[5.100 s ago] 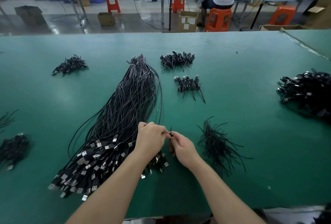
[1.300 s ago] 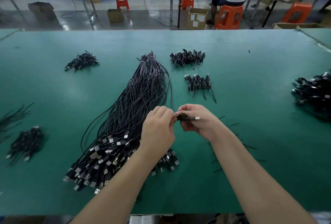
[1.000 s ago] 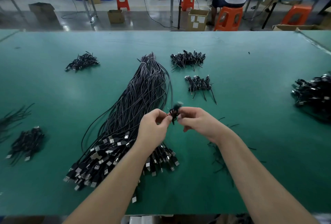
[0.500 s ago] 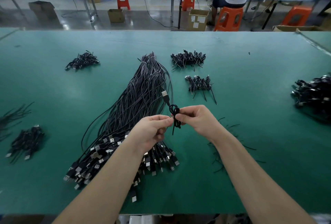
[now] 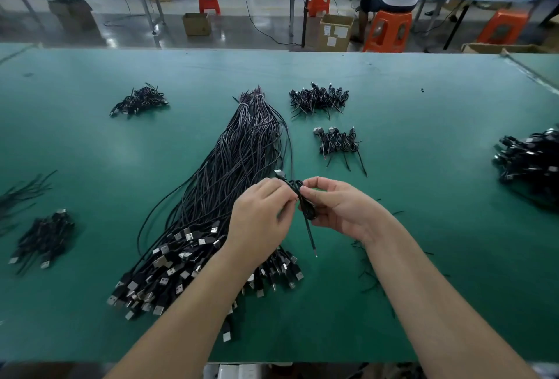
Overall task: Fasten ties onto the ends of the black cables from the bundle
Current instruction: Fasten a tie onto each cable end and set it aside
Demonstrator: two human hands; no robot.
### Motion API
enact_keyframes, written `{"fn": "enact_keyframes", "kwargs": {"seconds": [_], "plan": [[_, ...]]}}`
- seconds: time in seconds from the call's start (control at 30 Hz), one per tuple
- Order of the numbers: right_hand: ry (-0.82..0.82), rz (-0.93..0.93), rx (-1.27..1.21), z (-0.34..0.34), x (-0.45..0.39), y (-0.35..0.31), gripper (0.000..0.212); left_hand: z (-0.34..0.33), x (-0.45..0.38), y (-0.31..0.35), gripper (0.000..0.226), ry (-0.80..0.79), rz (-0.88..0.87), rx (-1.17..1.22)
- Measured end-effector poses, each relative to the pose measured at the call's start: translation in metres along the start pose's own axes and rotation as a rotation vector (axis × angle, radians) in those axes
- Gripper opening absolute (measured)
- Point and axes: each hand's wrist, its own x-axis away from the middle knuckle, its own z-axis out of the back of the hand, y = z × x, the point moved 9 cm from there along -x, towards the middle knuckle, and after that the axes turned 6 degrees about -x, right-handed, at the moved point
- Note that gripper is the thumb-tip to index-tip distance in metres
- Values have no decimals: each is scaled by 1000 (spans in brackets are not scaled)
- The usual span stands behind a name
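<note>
both hands' fingers (image 5: pixel 290 194) pinch a thin black coiled cable (image 5: pixel 305 203) over matte green table (image 5: pixel 438 166).

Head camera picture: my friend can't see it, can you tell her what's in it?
Two hands, left and right, pinch a small coiled black cable above a green table. A big bundle of black cables lies under them, with smaller piles around.
</note>
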Motion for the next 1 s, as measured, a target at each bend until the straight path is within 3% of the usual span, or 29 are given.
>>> {"fn": "enact_keyframes", "kwargs": {"seconds": [0.1,0.17,0.23,0.3,0.37,0.43,0.5,0.6,0.67,0.8,0.87,0.93,1.0], "plan": [[-3,-40,23,-1,0,5,24,0,0,9,9,-1,-126,-91],[29,-37,35,1,0,6,17,-3,0,1,8,-49,-40,-27],[73,27,93,2,-1,1,12,-10,2,-21,11,-130,209,132],[137,166,381,5,2,-13,11,-25,9,-48,15,-236,546,354],[119,307,666,0,5,-25,29,-40,22,-66,22,-311,857,621],[38,322,676,-9,8,-25,30,-52,34,-69,29,-384,1026,832],[14,296,639,-13,7,-23,19,-58,39,-68,35,-405,1074,947],[77,291,616,-11,4,-25,18,-61,41,-67,36,-365,1066,960],[117,232,476,-8,0,-22,18,-57,37,-66,29,-306,975,867],[116,100,190,-8,-6,-12,5,-23,5,-31,18,-184,299,185],[66,65,85,-11,-7,-8,11,-16,1,-8,13,-135,32,24],[34,55,10,-12,-6,-8,14,-16,1,-9,13,-120,39,24],[10,80,17,-12,-4,-11,20,-19,3,-27,18,-157,290,168]]}}
